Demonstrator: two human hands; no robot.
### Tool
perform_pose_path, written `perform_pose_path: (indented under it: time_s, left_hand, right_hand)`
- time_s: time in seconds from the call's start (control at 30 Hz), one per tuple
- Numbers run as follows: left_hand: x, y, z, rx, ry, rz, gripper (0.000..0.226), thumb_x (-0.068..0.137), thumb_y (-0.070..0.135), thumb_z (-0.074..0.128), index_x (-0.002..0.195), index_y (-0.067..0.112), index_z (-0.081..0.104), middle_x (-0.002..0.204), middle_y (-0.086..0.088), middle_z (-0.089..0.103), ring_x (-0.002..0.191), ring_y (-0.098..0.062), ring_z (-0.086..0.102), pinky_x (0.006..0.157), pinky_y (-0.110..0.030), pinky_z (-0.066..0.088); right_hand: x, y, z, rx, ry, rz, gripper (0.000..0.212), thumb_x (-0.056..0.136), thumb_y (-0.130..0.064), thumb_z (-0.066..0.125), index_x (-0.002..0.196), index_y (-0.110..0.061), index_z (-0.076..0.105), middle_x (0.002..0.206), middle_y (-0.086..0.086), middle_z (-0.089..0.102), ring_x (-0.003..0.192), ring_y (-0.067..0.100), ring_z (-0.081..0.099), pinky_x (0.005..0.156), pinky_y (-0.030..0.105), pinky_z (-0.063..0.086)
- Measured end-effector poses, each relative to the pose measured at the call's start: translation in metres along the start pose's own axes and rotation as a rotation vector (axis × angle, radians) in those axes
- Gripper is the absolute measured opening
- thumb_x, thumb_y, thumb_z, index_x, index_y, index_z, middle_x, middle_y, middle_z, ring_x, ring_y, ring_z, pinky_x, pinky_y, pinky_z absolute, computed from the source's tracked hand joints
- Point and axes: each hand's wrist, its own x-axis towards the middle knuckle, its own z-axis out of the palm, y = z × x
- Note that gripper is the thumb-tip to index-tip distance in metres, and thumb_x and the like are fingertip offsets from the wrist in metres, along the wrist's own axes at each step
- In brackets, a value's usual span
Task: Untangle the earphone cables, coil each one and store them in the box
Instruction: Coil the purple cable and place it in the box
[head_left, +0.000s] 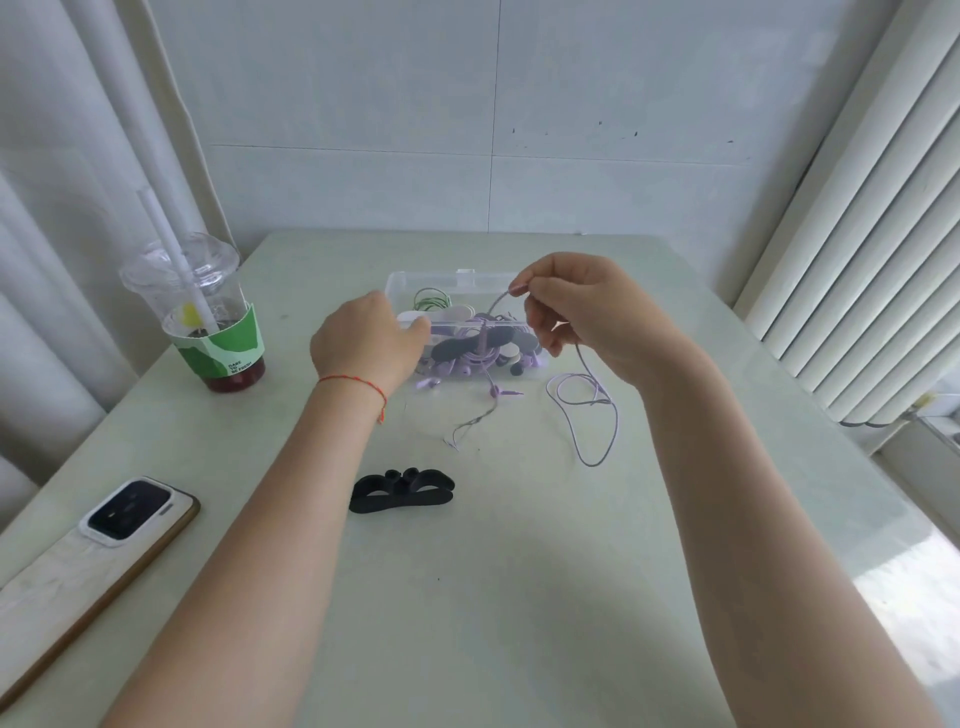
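Observation:
A clear plastic box stands at the middle of the table, holding a green coiled cable, purple earphone cable and black and white cable winders. My right hand pinches a purple cable above the box's right end; the cable drops past my palm and loops on the table to the right. My left hand is at the box's left end with its fingers curled against the near wall; what they grip is hidden. Purple earbuds and a plug trail out in front of the box.
A black cable winder lies on the table near me. An iced drink cup with a straw stands at the left. A phone lies face down at the left edge. A radiator runs along the right.

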Motion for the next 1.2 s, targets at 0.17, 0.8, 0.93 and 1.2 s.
perform_pose_path:
  time_s: [0.17,0.8,0.93,1.2]
  left_hand:
    - [-0.02,0.035,-0.012,-1.089,-0.621,0.191,0.043,0.103,0.036,0.041,0.084,0.01,0.069,0.084,-0.014,0.07,0.078,-0.023,0.066,0.083,-0.033,0.053]
    - [-0.014,0.022,-0.008,-1.008,-0.504,0.216,0.026,0.096,0.022,0.059,0.073,0.01,0.06,0.052,0.003,0.05,0.038,-0.011,0.037,0.041,-0.021,0.028]
    - [-0.011,0.019,-0.007,-1.102,-0.37,0.089,0.026,0.099,0.019,0.053,0.076,0.008,0.056,0.058,0.002,0.058,0.047,-0.011,0.055,0.045,-0.024,0.043]
    - [0.003,0.01,-0.01,-1.429,-0.293,-0.116,0.034,0.1,0.019,0.047,0.066,0.013,0.047,0.055,0.001,0.051,0.054,-0.019,0.058,0.065,-0.032,0.049]
  right_hand:
    - [0.003,0.003,0.007,-0.021,0.077,-0.013,0.018,0.094,-0.002,0.048,0.09,-0.006,0.065,0.066,0.005,0.059,0.052,0.017,0.055,0.05,0.027,0.049]
    - [-0.003,0.002,0.017,-0.326,-0.1,0.01,0.023,0.09,-0.007,0.045,0.096,-0.016,0.065,0.067,-0.001,0.065,0.062,0.014,0.06,0.063,0.032,0.049]
    - [-0.003,0.005,0.011,-0.366,-0.087,0.048,0.012,0.094,-0.019,0.054,0.093,-0.015,0.066,0.064,-0.002,0.054,0.046,0.007,0.042,0.047,0.017,0.035]
    - [-0.001,0.01,-0.001,-0.418,0.062,0.046,0.017,0.092,-0.022,0.061,0.086,-0.008,0.069,0.042,-0.014,0.043,0.03,0.005,0.033,0.033,0.01,0.019]
